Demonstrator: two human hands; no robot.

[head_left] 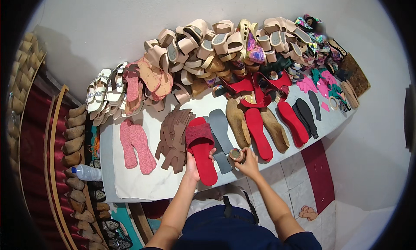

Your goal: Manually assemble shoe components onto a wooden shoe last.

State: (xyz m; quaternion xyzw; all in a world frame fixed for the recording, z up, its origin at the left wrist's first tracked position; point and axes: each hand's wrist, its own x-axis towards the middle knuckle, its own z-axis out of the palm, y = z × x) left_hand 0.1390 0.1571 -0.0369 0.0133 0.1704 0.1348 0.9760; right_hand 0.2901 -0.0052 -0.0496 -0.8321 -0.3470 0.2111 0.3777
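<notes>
A red slide sandal (201,157) with a wide textured strap lies in my left hand (193,167), its fingers wrapped under the sole. My right hand (249,165) grips a small round object (236,154) with a brownish end; its exact kind is unclear. Behind the hands lie grey soles (219,131) and a wooden shoe last (238,124). A flat red sole (258,135) is just beyond my right hand, with a second wooden last (276,131) and another red sole (292,124) farther right.
Brown strap pieces (175,139) and pink soles (138,148) lie on the white-covered table (123,189). Beige sandals (203,46) are heaped along the wall. A water bottle (88,172) is at the left, beside a rack of wooden lasts (74,146). Red straps (255,92) lie at the back.
</notes>
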